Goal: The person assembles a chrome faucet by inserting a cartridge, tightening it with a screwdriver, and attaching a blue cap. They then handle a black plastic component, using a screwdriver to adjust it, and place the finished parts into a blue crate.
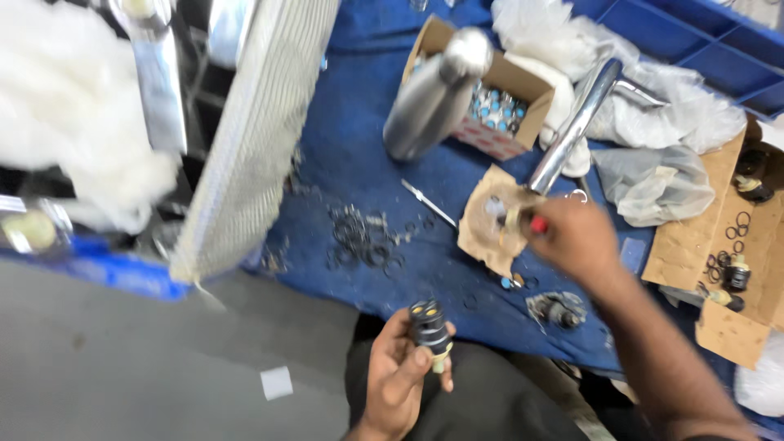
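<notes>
The head view looked down on a blue cloth (359, 147) spread over a work surface. The left hand (398, 377) was low in the frame, its fingers curled around a black cartridge (430, 326) with a pale stem at its lower end; the thumb pressed the part from the side, so the grip was closed on it. The cartridge sat upright in that hand, near the person's lap and well apart from the things on the cloth.

The right hand (576, 235) reached out over the cloth to a torn piece of brown card (483, 233). Its fingertips were pinched on a small red-tipped tool (537, 224), held just above the card; the blur hid how the tool met the card.

A chrome tap spout (572, 131) lay slanted behind that hand, its lower end near the card. A steel bottle (433, 96) leaned against an open carton (523, 90) of small blue-capped parts. Black O-rings (363, 237) were scattered on the cloth left of the card, with a thin metal pick (429, 204) between them and the card. Clear bags (653, 180) lay to the right, beside a second card sheet (735, 245) carrying more rings and small parts.
</notes>
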